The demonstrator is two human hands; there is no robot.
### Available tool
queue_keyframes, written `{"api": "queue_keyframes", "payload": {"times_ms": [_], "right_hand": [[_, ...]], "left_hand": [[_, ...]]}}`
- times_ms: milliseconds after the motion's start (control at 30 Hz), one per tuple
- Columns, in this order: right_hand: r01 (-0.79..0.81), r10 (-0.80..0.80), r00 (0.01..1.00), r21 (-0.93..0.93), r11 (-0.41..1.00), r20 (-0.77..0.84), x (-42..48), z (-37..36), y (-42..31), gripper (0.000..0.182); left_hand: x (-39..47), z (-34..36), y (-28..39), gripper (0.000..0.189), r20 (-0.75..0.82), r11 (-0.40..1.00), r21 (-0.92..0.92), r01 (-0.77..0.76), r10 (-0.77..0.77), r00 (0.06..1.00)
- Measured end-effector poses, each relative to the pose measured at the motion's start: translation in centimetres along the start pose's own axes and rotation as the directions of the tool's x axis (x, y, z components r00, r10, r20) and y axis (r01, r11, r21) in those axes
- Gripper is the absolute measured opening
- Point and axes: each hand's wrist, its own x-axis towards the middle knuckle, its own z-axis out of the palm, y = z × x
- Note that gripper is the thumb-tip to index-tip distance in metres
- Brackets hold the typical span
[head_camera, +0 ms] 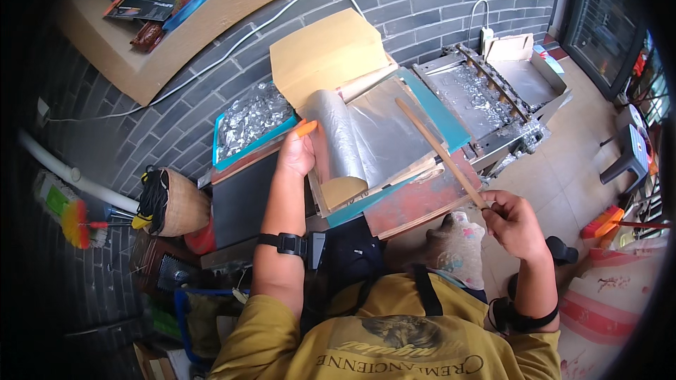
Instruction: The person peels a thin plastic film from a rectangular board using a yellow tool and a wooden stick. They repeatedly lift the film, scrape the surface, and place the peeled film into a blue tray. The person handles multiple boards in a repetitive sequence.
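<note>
My right hand (pixel 509 224) grips the near end of a long flat wooden stick (pixel 441 153). Its far part lies over a stack of thin sheets with a silvery foil sheet (pixel 396 116) on top. At the stack's left side, a silvery sheet curls up into a roll (pixel 335 137), its brown underside showing at the near end. My left hand (pixel 298 153) is beside that curl, with an orange cover (pixel 306 128) on one digit. Its other fingers are partly hidden, so whether it pinches a sheet is unclear. A tan paper flap (pixel 327 55) stands raised behind the stack.
A blue tray (pixel 253 124) of crumpled foil pieces sits at the left. On the right is a metal frame device (pixel 475 89) littered with foil scraps. A teal board (pixel 459 134) and a worn red board (pixel 422 198) lie under the stack. A woven basket (pixel 185 203) stands far left.
</note>
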Motion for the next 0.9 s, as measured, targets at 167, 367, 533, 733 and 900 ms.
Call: {"api": "queue_keyframes", "payload": {"times_ms": [167,367,533,733,900], "right_hand": [[-0.026,0.026,1.0,0.056,0.998,0.0,0.1,0.2,-0.2,0.024],[-0.009,0.008,1.0,0.055,0.998,0.01,0.2,0.2,-0.1,0.025],[-0.011,0.011,1.0,0.045,0.999,-0.006,0.2,0.2,0.1,0.025],[-0.039,0.039,0.999,0.05,0.998,-0.009,0.2,0.3,-0.2,0.024],[-0.081,0.081,0.997,0.018,0.997,-0.018,0.1,0.2,-0.7,0.024]], "left_hand": [[-0.8,-4.8,1.4,0.037,0.038,0.996,-0.082,-0.024,0.027,0.999],[-3.4,-9.0,3.5,0.039,0.017,0.991,-0.097,-0.09,0.092,0.996],[-5.9,-11.5,4.6,0.039,-0.035,0.98,-0.016,-0.197,0.196,0.98],[-8.1,-16.1,5.7,0.048,-0.105,0.98,0.007,-0.197,0.197,0.975],[-10.3,-20.0,6.5,0.036,-0.125,0.98,-0.043,-0.196,0.189,0.974]]}}
